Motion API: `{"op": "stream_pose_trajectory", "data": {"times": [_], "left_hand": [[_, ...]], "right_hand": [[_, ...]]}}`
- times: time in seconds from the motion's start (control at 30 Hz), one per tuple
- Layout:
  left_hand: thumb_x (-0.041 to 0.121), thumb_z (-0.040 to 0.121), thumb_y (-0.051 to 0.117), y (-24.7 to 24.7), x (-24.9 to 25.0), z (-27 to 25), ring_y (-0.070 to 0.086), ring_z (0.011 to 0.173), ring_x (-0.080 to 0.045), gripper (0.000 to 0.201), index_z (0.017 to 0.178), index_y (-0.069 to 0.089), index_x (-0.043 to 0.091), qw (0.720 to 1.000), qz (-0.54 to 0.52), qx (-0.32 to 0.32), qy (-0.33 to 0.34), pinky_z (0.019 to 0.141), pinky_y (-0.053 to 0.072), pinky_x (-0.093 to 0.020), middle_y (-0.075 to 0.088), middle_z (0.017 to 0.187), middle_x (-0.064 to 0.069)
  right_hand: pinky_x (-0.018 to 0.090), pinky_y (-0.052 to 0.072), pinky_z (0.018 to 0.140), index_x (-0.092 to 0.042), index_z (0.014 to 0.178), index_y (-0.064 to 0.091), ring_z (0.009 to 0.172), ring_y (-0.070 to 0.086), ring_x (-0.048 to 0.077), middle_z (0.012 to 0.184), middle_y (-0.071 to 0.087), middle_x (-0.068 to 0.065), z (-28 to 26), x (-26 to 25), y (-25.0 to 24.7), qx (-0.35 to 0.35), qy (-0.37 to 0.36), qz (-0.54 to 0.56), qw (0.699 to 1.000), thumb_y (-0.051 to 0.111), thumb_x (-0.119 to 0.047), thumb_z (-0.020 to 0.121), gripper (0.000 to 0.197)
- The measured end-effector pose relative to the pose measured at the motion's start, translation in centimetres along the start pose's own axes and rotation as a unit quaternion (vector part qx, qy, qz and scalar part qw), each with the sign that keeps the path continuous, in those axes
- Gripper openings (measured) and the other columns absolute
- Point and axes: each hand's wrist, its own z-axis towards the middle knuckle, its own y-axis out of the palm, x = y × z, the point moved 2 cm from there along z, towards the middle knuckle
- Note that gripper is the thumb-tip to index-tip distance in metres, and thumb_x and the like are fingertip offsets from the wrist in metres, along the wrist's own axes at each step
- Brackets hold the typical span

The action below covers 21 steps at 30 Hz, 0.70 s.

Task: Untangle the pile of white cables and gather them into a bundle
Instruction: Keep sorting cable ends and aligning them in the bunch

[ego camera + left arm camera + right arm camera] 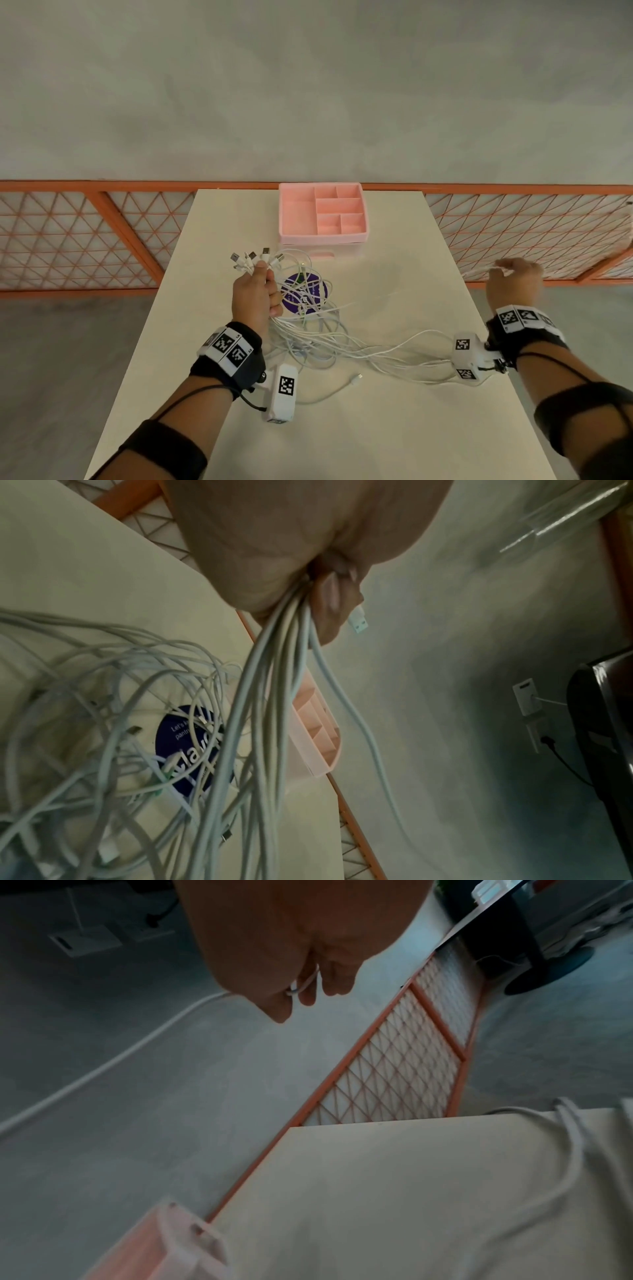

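Nearest you, a loose connector end [357, 377] lies alone on the tabletop [342, 428], pointing away to your right, its cord curling back toward your left wrist. Just beyond it the white cables [318, 339] sprawl in a tangle between your two arms, loops crossing over a purple round sticker [305, 291].

Your left hand [255, 298] grips a sheaf of cables in a closed fist, raised above the tangle; the plugs [255, 260] fan out above your thumb and point away from you, toward the pink organiser tray [291, 212]. The left wrist view shows the strands [274, 656] leaving the bottom of the fist side by side and running down into the pile, so the held part has its long axis roughly upright.

Your right hand [513, 277] is out past the right edge of the tabletop, well apart from the pile, pinching a single cable [301, 984] between thumb and fingers; that grip is narrow and closed on the strand.

The relation that matters: several strands stretch from the tangle rightward toward your right wrist, so the long axis of the free cable runs left to right, from the fist to the pinch. I judge your right hand is the one to bring its end across to the left fist, the plug turned the same way as the others, toward the tray at the far edge, with the orange lattice fence [102, 233] beyond
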Motion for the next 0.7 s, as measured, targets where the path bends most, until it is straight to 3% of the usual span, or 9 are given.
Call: {"op": "stream_pose_trajectory", "data": {"times": [0.13,0.17,0.27,0.37,0.43,0.53,0.63,0.7], "left_hand": [[0.035,0.106,0.041,-0.8,0.0,-0.2,0.022,0.036,-0.007,0.038,0.073,0.048,0.018,1.000,-0.002,-0.013,-0.012,0.038,0.018,-0.015,0.028,0.052,0.007],[0.035,0.106,0.041,-0.8,-0.1,-0.3,0.022,0.037,-0.007,0.037,0.073,0.048,0.018,1.000,0.001,-0.026,-0.016,0.038,0.018,-0.016,0.028,0.052,0.007],[0.035,0.105,0.042,-0.2,-0.5,-1.1,0.022,0.039,-0.008,0.036,0.075,0.049,0.017,0.997,0.020,-0.073,-0.023,0.040,0.018,-0.018,0.029,0.052,0.007],[0.034,0.105,0.044,0.9,-0.7,-1.9,0.025,0.040,-0.009,0.035,0.076,0.050,0.015,0.993,0.036,-0.113,-0.029,0.041,0.021,-0.019,0.031,0.050,0.007],[0.033,0.105,0.044,1.5,-0.9,-2.3,0.027,0.039,-0.009,0.034,0.077,0.051,0.014,0.989,0.046,-0.136,-0.029,0.041,0.024,-0.019,0.033,0.050,0.007],[0.029,0.106,0.043,2.3,-1.3,-2.7,0.032,0.039,-0.008,0.031,0.082,0.053,0.011,0.984,0.066,-0.166,-0.026,0.040,0.028,-0.020,0.038,0.050,0.006],[0.021,0.107,0.039,3.1,-1.5,-3.2,0.033,0.039,-0.008,0.028,0.086,0.052,0.009,0.976,0.089,-0.196,-0.021,0.040,0.031,-0.019,0.040,0.052,0.005],[0.018,0.107,0.038,3.5,-1.5,-3.5,0.034,0.040,-0.008,0.027,0.087,0.052,0.008,0.971,0.107,-0.214,-0.009,0.040,0.033,-0.020,0.041,0.054,0.004]], "right_hand": [[0.043,0.052,0.086,-0.001,0.100,0.071,0.085,0.060,0.031,0.101,0.068,0.021,-1.0,5.2,1.4,-0.135,0.071,-0.136,0.979,0.051,-0.005,0.089,0.023],[0.042,0.052,0.087,0.000,0.103,0.071,0.089,0.061,0.032,0.102,0.068,0.020,-1.8,6.3,1.8,-0.177,0.085,-0.175,0.965,0.052,-0.005,0.090,0.024],[0.039,0.042,0.106,-0.001,0.125,0.064,0.123,0.053,0.037,0.138,0.054,0.021,-4.8,7.7,3.7,-0.290,0.109,-0.222,0.924,0.054,-0.003,0.090,0.035],[0.040,0.033,0.114,-0.011,0.136,0.054,0.136,0.040,0.036,0.148,0.041,0.018,-6.4,6.5,4.9,-0.306,0.106,-0.231,0.917,0.053,-0.008,0.090,0.047],[0.046,0.040,0.109,-0.017,0.137,0.051,0.129,0.046,0.038,0.143,0.045,0.015,-6.8,4.1,5.2,-0.292,0.082,-0.231,0.925,0.054,-0.014,0.085,0.052],[0.039,0.044,0.100,-0.013,0.137,0.049,0.115,0.056,0.035,0.141,0.041,0.015,-7.7,-1.5,5.8,-0.293,0.009,-0.167,0.941,0.054,-0.008,0.089,0.049],[0.033,0.045,0.095,-0.012,0.128,0.058,0.110,0.061,0.030,0.129,0.058,0.013,-9.7,-8.5,6.4,-0.281,-0.115,-0.059,0.951,0.055,-0.021,0.096,0.033],[0.032,0.049,0.090,-0.018,0.116,0.064,0.099,0.066,0.024,0.115,0.069,0.005,-11.7,-12.8,6.3,-0.312,-0.162,0.066,0.934,0.053,-0.033,0.099,0.025]]}}
